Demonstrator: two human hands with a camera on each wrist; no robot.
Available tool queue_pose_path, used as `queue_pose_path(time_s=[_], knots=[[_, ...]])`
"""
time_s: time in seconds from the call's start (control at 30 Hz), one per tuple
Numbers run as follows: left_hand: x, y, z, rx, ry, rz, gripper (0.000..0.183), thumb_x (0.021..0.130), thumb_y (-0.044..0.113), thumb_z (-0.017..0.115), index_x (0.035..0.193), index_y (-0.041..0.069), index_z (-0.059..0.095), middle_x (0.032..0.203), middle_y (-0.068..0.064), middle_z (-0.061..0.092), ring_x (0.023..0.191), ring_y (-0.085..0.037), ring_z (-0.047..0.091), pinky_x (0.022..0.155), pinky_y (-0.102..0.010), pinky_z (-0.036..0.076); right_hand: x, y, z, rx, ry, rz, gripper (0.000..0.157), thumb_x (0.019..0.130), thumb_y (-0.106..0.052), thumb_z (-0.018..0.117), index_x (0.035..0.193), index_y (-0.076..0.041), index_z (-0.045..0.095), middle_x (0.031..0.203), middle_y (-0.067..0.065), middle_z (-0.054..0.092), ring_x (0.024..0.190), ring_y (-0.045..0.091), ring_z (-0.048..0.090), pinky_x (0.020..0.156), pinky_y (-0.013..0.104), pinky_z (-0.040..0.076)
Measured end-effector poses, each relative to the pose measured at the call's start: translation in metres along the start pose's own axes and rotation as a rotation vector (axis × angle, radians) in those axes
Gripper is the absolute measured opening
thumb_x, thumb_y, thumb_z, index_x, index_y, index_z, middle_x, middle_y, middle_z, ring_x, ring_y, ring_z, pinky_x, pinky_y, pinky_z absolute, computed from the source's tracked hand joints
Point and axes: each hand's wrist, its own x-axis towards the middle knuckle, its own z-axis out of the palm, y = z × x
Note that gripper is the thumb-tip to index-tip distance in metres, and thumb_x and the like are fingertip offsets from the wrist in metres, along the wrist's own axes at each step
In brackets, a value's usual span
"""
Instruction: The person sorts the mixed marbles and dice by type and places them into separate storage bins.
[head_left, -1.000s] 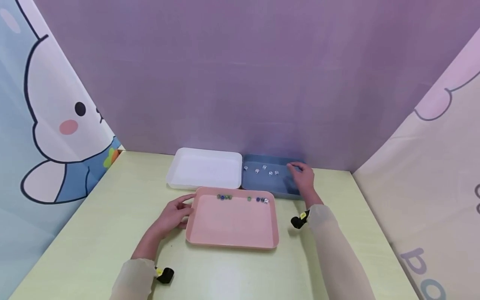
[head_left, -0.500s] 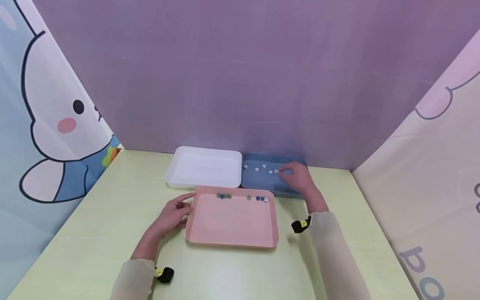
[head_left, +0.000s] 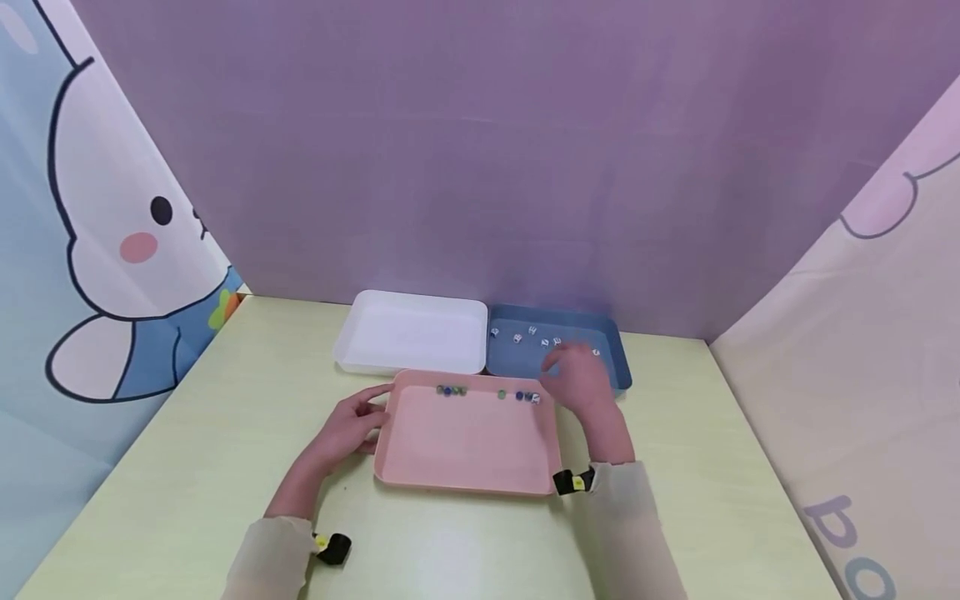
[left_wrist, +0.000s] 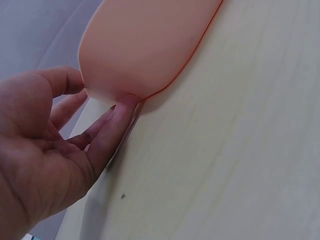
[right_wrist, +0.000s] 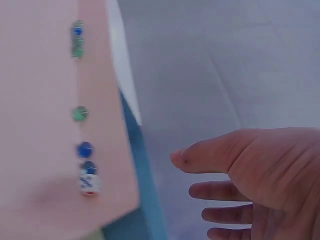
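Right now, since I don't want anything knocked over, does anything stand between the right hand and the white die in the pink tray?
Only the raised back wall of the pink tray, which runs between the right hand and the white die in the right wrist view. No loose object shows in that gap.

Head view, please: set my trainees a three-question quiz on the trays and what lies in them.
1. Which tray does the left hand touch?
A) white tray
B) pink tray
C) blue tray
2. True or false: from the wearer's side, the white tray lies to the right of the blue tray.
3. Fill in: in the pink tray, beside the marbles, lies one white ____.

Key:
1. B
2. False; the white tray is left of the blue tray.
3. die
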Motion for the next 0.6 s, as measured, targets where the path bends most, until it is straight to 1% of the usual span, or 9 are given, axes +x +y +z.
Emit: queue_pose_path(time_s=[0.13,0.27,0.33,0.43,0.53,0.6], knots=[[0.001,0.0,0.001,0.0,-0.004,0.001,0.047,0.085,0.01,0.056,0.128,0.027,0.046,0.105,-0.02,0.048,0.087,-0.028,0.057,0.059,-0.042,0.051,-0.002,-0.002,0.013,-0.058,-0.02,-0.009,0.004,0.072,-0.024,0.068,0.07,-0.021,0.069,0.1,0.004,0.059,0.099,0.032,0.048,0.071,0.044,0.045],[0.0,0.0,0.001,0.005,0.003,-0.005,0.046,0.084,0.011,0.056,0.126,0.028,0.047,0.104,-0.018,0.049,0.086,-0.027,0.057,0.058,-0.042,0.051,0.0,-0.004,0.021,-0.115,-0.072,0.004,0.005,0.071,-0.022,0.066,0.066,-0.022,0.069,0.088,0.0,0.06,0.091,0.03,0.05,0.067,0.043,0.046],[0.0,0.0,0.001,0.014,0.002,0.0,0.046,0.085,0.011,0.056,0.127,0.028,0.047,0.104,-0.018,0.049,0.086,-0.028,0.057,0.058,-0.041,0.051,0.0,-0.004,0.024,-0.129,-0.109,0.019,0.009,0.07,-0.021,0.064,0.062,-0.022,0.067,0.081,-0.002,0.06,0.09,0.029,0.05,0.064,0.041,0.046],[-0.001,0.002,0.002,0.012,0.001,0.007,0.046,0.085,0.011,0.056,0.127,0.027,0.046,0.103,-0.018,0.05,0.086,-0.029,0.057,0.057,-0.042,0.051,0.001,-0.004,0.025,-0.142,-0.16,0.042,0.017,0.069,-0.019,0.063,0.052,-0.022,0.061,0.065,-0.005,0.057,0.087,0.027,0.049,0.057,0.036,0.043],[-0.002,0.003,0.002,0.013,-0.002,0.019,0.046,0.085,0.011,0.056,0.128,0.025,0.046,0.103,-0.018,0.05,0.086,-0.03,0.057,0.057,-0.042,0.051,0.002,-0.004,0.026,-0.151,-0.203,0.063,0.026,0.068,-0.017,0.061,0.044,-0.019,0.052,0.049,-0.006,0.045,0.074,0.023,0.048,0.048,0.031,0.035],[-0.002,0.002,0.001,0.01,-0.005,0.02,0.046,0.085,0.011,0.056,0.128,0.024,0.046,0.103,-0.018,0.049,0.085,-0.03,0.057,0.057,-0.042,0.051,0.002,-0.004,0.027,-0.158,-0.228,0.078,0.027,0.069,-0.018,0.062,0.044,-0.018,0.05,0.048,-0.006,0.043,0.067,0.021,0.045,0.046,0.03,0.032]])
